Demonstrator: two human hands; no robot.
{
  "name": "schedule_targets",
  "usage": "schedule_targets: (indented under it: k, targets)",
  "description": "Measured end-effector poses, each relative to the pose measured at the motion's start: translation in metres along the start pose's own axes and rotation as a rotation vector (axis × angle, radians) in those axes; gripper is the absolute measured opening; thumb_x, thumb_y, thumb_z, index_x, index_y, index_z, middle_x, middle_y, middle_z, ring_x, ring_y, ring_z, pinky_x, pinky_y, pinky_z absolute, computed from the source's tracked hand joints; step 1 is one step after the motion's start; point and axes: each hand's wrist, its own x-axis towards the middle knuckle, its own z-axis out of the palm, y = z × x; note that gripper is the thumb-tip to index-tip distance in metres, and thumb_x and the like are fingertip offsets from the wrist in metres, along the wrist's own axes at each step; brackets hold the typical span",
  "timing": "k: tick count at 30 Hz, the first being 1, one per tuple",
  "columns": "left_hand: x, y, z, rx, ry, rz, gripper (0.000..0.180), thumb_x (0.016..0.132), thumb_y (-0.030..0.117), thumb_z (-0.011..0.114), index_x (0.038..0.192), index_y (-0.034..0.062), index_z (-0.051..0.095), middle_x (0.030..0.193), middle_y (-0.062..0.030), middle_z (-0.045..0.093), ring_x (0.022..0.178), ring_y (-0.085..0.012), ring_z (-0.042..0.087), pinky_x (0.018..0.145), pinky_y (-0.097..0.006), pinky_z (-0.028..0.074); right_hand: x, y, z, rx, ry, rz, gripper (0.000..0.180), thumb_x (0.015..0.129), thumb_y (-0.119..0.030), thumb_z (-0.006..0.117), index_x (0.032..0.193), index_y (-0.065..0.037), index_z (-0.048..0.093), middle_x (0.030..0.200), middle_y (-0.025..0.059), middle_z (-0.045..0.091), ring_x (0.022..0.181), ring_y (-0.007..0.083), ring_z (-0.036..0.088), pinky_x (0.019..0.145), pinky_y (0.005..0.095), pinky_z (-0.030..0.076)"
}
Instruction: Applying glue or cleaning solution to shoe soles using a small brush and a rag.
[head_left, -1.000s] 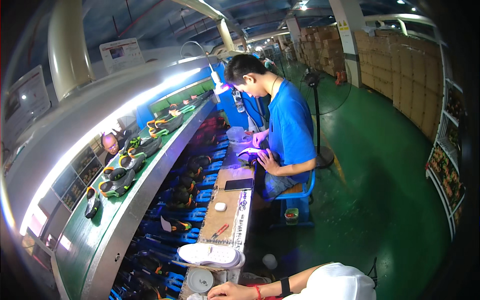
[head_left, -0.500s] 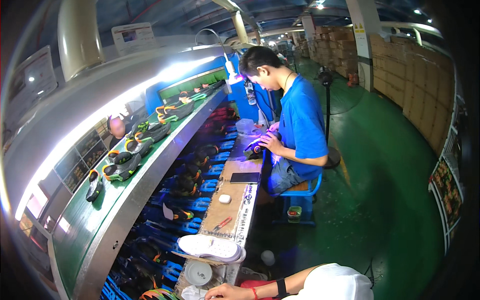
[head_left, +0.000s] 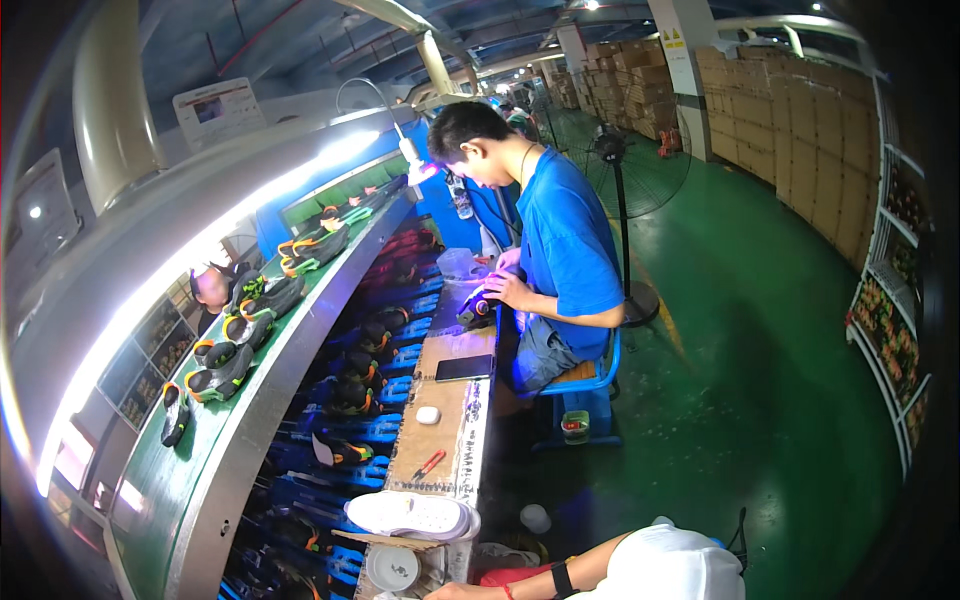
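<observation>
My right hand [head_left: 458, 593] rests low at the bench's near end, mostly cut off by the bottom of the picture, so its fingers are hidden. The arm has a white sleeve, a black wristband and a red bracelet. Just beyond the hand stands a round white bowl [head_left: 393, 568]. Above that, a white shoe [head_left: 410, 516] lies on its side with its sole showing, on a piece of cardboard. Farther up the bench are red-handled snips [head_left: 430, 465], a small white case [head_left: 428, 414] and a black phone [head_left: 464, 369]. My left hand is out of view.
Across the bench, a co-worker in blue [head_left: 570, 230] holds a dark shoe [head_left: 478, 308] under a purple lamp. Several shoes line the green conveyor [head_left: 150, 500] at left, with more on blue racks below. A fan [head_left: 615, 150] and stacked cartons [head_left: 620, 80] stand behind.
The whole view has swung a little to the right, so the bench and co-worker sit farther left. My right hand now shows less, lower at the bottom edge.
</observation>
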Motion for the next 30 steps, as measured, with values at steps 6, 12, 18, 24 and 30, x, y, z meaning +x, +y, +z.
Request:
schedule_targets:
  k: [6, 12, 18, 24, 30]
  targets:
    - [-0.008, 0.007, -0.002, 0.029, 0.026, -0.046, 0.067, 0.081, 0.020, 0.075, 0.130, -0.0088, 0.040, 0.118, -0.0217, 0.053, 0.101, -0.0293, 0.056, 0.082, -0.040, 0.050, 0.098, 0.077, -0.235, -0.336, -0.037, -0.114, 0.023, 0.092, -0.032, 0.048, 0.094, -0.013, 0.061, 0.074, 0.0054, 0.057, 0.068, 0.0177, 0.056, 0.065, 0.0344, 0.048]
    - [0.001, -0.021, 0.015, -0.137, -0.068, -0.033, 0.068, 0.080, 0.020, 0.075, 0.130, -0.0088, 0.040, 0.119, -0.0217, 0.053, 0.101, -0.0291, 0.056, 0.082, -0.040, 0.050, 0.085, 0.034, -0.563, -0.836, 0.010, -0.078, 0.024, 0.094, -0.036, 0.039, 0.093, -0.020, 0.056, 0.067, 0.0006, 0.050, 0.061, 0.0156, 0.050, 0.061, 0.0355, 0.045]
    - [-0.015, -0.020, 0.009, -0.094, -0.023, -0.109, 0.068, 0.080, 0.020, 0.075, 0.131, -0.0088, 0.039, 0.119, -0.0217, 0.053, 0.101, -0.0290, 0.056, 0.082, -0.040, 0.050, 0.144, 0.062, -0.525, -1.127, 0.018, -0.060, 0.026, 0.094, -0.037, 0.040, 0.094, -0.018, 0.058, 0.068, 0.0017, 0.054, 0.062, 0.0163, 0.052, 0.062, 0.0362, 0.046]
    - [-0.017, -0.031, 0.017, -0.150, -0.053, -0.135, 0.068, 0.080, 0.020, 0.075, 0.131, -0.0089, 0.039, 0.119, -0.0217, 0.053, 0.102, -0.0288, 0.056, 0.082, -0.040, 0.050, 0.119, 0.030, -0.522, -1.581, 0.087, 0.071, 0.030, 0.094, -0.037, 0.040, 0.094, -0.016, 0.061, 0.069, 0.0030, 0.057, 0.063, 0.0172, 0.054, 0.063, 0.0370, 0.046]
    - [-0.021, -0.033, 0.022, -0.171, -0.058, -0.156, 0.069, 0.080, 0.020, 0.075, 0.131, -0.0089, 0.039, 0.119, -0.0217, 0.053, 0.102, -0.0287, 0.056, 0.083, -0.040, 0.050, 0.108, 0.010, -0.500, -2.141, -0.183, -0.085, 0.026, 0.094, -0.034, 0.041, 0.092, -0.015, 0.059, 0.069, 0.0038, 0.053, 0.064, 0.0165, 0.051, 0.064, 0.0362, 0.045]
